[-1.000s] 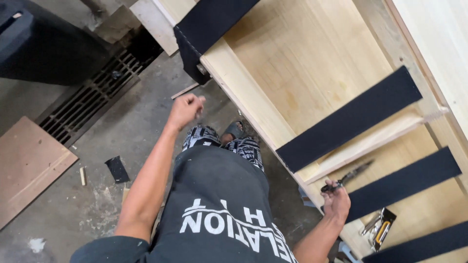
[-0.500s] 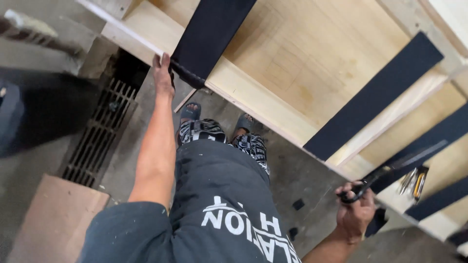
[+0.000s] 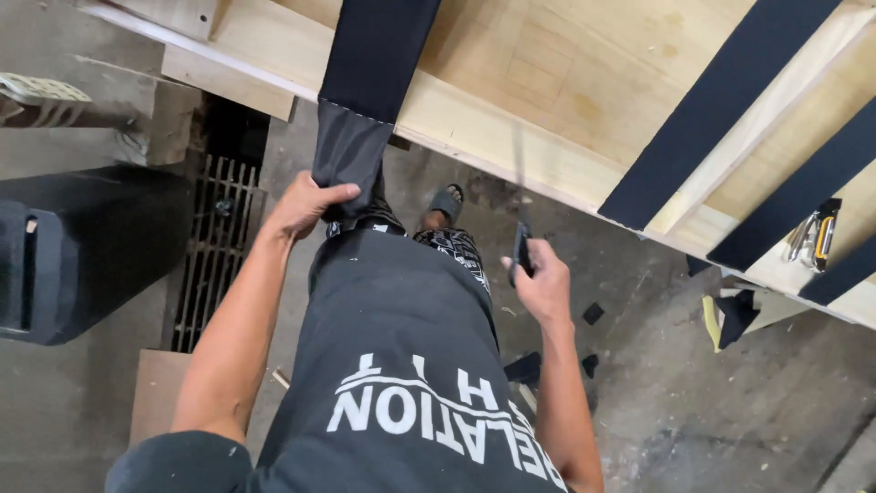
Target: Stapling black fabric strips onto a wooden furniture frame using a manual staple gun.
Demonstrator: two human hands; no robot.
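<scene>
My left hand [image 3: 308, 204] grips the loose hanging end of a wide black webbing strap [image 3: 365, 100] that runs across a pale wooden frame [image 3: 474, 110] and drops over its near rail. My right hand [image 3: 540, 281] holds a pair of scissors [image 3: 521, 210] by the dark handles, blades pointing up towards the rail, to the right of the strap. The blades are blurred. I stand close to the frame, looking down my dark printed shirt at my patterned shorts and a sandalled foot.
More black straps [image 3: 721, 100] cross the frame to the right. A metal stapler-like tool [image 3: 812, 237] lies on the frame's right part. A floor drain grate [image 3: 214, 246] and a black box [image 3: 73, 256] are at left. Fabric scraps [image 3: 593, 315] litter the concrete floor.
My left hand has closed on the hanging strap end and pulled it down. My right hand has swung the scissors in from the far right to beside the strap.
</scene>
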